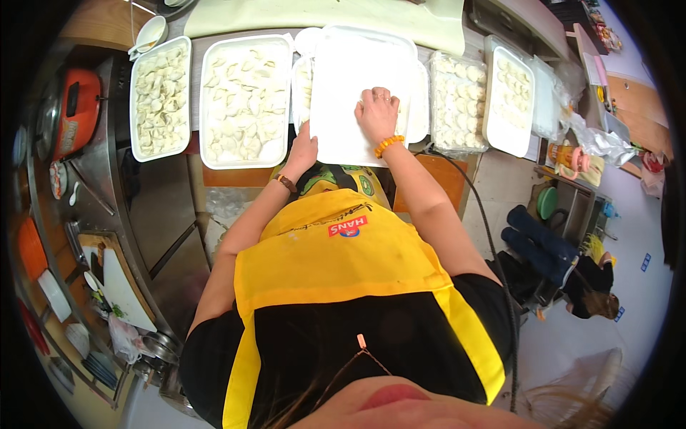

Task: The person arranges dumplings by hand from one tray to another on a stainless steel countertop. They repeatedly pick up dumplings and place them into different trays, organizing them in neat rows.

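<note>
A large white plastic tray (pixel 343 96) lies before me, its middle washed out by glare. It overlaps other white trays, and dumplings (pixel 304 91) show past its left side. My left hand (pixel 304 149) is at the tray's near left edge, fingers and thumb against the rim. My right hand (pixel 378 112) rests over the right half of the tray with its fingers curled down. Whether anything small is under those fingers is hidden. Left of my left hand stands a white tray of dumplings (pixel 246 102).
A narrower dumpling tray (pixel 161 99) stands further left, beside a bowl (pixel 152 33). To the right are a clear plastic box of dumplings (pixel 459 102) and another tray (pixel 509 102). A black cable (pixel 479 206) hangs by my right arm. A person (pixel 584 284) is off to the right.
</note>
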`<action>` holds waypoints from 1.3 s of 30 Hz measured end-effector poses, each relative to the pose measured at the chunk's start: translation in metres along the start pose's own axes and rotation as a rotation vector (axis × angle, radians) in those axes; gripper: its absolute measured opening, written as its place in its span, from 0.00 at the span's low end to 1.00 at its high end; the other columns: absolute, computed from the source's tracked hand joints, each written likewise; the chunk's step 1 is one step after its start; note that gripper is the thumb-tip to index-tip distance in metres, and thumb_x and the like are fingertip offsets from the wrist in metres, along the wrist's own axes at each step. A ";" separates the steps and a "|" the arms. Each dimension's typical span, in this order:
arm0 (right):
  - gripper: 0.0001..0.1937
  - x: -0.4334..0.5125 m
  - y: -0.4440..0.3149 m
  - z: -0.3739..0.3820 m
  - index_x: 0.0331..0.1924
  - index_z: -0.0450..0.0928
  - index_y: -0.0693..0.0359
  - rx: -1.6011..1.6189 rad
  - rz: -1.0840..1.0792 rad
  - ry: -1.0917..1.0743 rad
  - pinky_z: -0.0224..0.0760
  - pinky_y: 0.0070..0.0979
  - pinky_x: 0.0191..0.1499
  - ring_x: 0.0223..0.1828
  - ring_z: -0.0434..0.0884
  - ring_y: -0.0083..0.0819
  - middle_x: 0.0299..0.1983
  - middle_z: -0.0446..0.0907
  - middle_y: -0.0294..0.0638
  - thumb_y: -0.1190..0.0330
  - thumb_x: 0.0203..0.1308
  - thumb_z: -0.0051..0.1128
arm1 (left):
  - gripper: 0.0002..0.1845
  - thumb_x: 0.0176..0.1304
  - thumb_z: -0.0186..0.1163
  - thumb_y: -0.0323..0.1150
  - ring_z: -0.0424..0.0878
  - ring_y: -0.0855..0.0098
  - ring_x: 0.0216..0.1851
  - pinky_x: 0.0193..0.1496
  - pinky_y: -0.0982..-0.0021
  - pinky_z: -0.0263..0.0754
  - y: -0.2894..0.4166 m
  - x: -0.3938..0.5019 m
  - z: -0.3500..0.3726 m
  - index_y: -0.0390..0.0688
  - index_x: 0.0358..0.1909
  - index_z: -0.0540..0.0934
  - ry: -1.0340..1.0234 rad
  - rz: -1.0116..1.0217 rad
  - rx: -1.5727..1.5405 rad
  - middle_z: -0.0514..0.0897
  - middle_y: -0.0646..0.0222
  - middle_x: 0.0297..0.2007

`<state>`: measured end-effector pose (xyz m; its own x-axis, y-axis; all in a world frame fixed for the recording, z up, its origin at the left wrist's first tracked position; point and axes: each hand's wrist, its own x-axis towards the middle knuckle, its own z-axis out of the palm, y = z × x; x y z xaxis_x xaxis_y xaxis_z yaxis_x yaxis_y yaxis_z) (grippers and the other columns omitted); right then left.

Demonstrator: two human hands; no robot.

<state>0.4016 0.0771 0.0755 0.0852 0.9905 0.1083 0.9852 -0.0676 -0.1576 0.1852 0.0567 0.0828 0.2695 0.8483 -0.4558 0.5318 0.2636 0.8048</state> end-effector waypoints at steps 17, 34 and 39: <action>0.07 -0.007 0.002 0.024 0.36 0.77 0.57 0.027 -0.403 -0.035 0.65 0.42 0.54 0.47 0.75 0.37 0.39 0.76 0.39 0.66 0.54 0.61 | 0.27 0.68 0.48 0.24 0.72 0.60 0.63 0.65 0.65 0.64 -0.006 0.002 0.008 0.34 0.69 0.61 -0.026 -0.017 -0.159 0.74 0.51 0.62; 0.21 -0.016 0.065 -0.055 0.52 0.75 0.62 0.405 0.138 0.156 0.66 0.39 0.59 0.57 0.72 0.50 0.52 0.75 0.51 0.84 0.53 0.46 | 0.30 0.54 0.69 0.35 0.67 0.57 0.63 0.63 0.58 0.65 0.071 0.016 0.009 0.42 0.59 0.73 -0.003 0.703 0.442 0.72 0.56 0.59; 0.23 -0.001 0.071 -0.051 0.54 0.74 0.62 0.489 0.132 0.045 0.65 0.39 0.63 0.59 0.71 0.50 0.57 0.73 0.53 0.84 0.51 0.46 | 0.26 0.50 0.69 0.32 0.67 0.59 0.62 0.62 0.56 0.65 0.068 0.041 0.052 0.47 0.54 0.77 -0.240 0.740 0.871 0.73 0.63 0.57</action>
<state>0.4794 0.0653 0.1147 0.2215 0.9704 0.0967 0.7814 -0.1172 -0.6129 0.2738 0.0854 0.0994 0.8397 0.5299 -0.1191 0.5271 -0.7422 0.4139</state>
